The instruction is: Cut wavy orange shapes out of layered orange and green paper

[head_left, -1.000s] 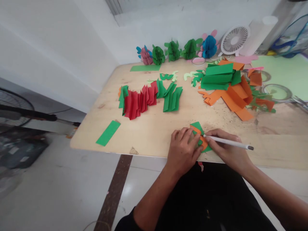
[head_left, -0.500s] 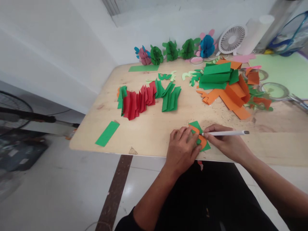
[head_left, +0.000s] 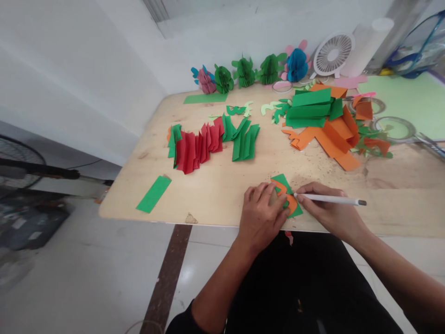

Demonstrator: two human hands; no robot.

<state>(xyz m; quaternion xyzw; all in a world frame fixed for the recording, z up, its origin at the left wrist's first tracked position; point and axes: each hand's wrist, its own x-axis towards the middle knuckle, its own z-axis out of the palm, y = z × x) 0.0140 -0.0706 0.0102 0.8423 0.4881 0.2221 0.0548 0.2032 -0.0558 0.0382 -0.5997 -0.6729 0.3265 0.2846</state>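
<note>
My left hand [head_left: 260, 211] lies over a curved orange paper cutout [head_left: 292, 204], its fingers spread and pressing it onto a green paper strip [head_left: 282, 179]. Part of both papers is hidden under the fingers. My right hand [head_left: 330, 211] is closed around a white pen [head_left: 344, 200]. The pen's tip is by the right edge of the cutout; whether it touches the green paper I cannot tell. Both hands are at the front edge of the wooden table [head_left: 208, 197].
Folded red paper [head_left: 187, 153] and folded green paper [head_left: 246, 144] lie mid-table, with a green strip [head_left: 154, 194] at left. A pile of orange paper [head_left: 342, 150] sits to the right, near scissors [head_left: 429, 144]. Behind stand several paper figures [head_left: 246, 73] and a white fan [head_left: 333, 54].
The pen has shifted slightly right, its tip moving off from the orange cutout's edge. My left hand stays in place on the papers. The whole view has shifted a little.
</note>
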